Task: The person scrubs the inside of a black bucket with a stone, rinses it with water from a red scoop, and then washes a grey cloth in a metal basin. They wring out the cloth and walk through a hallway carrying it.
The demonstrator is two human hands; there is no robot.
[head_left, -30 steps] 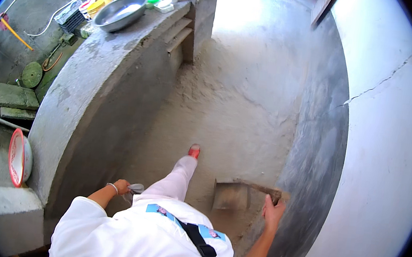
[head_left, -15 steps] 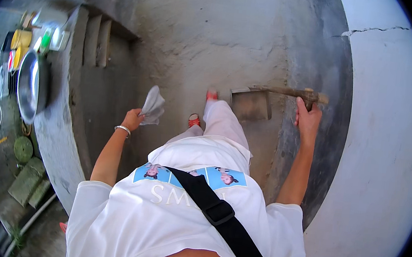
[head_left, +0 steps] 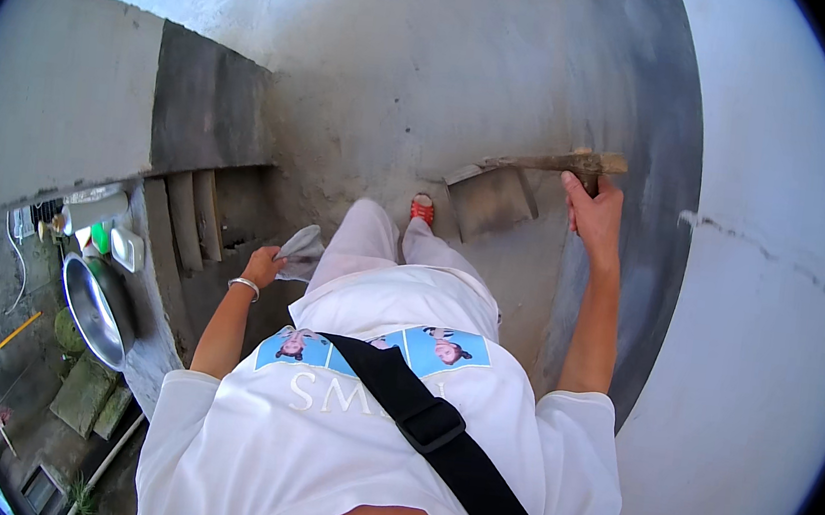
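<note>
My left hand (head_left: 263, 268), with a silver bangle at the wrist, grips a greyish-white cloth (head_left: 303, 251) that hangs down beside my thigh. My right hand (head_left: 595, 212) is closed around the wooden handle (head_left: 553, 161) of a dustpan, at its upper end. The boxy brown pan (head_left: 492, 204) of the dustpan hangs low in front of my right leg. Whether it touches the floor I cannot tell.
Concrete steps (head_left: 193, 219) and a low wall (head_left: 156, 261) run along my left. A metal basin (head_left: 97, 310) stands on that wall. On my right rises a white wall (head_left: 773, 175) with a crack. The concrete floor (head_left: 402, 65) stretches ahead. One red shoe (head_left: 422, 207) shows.
I have stepped forward; the steps and basin now sit lower in view. My left leg has come forward. The dustpan has tilted and shifted slightly left, and the cloth partly hides behind my leg.
</note>
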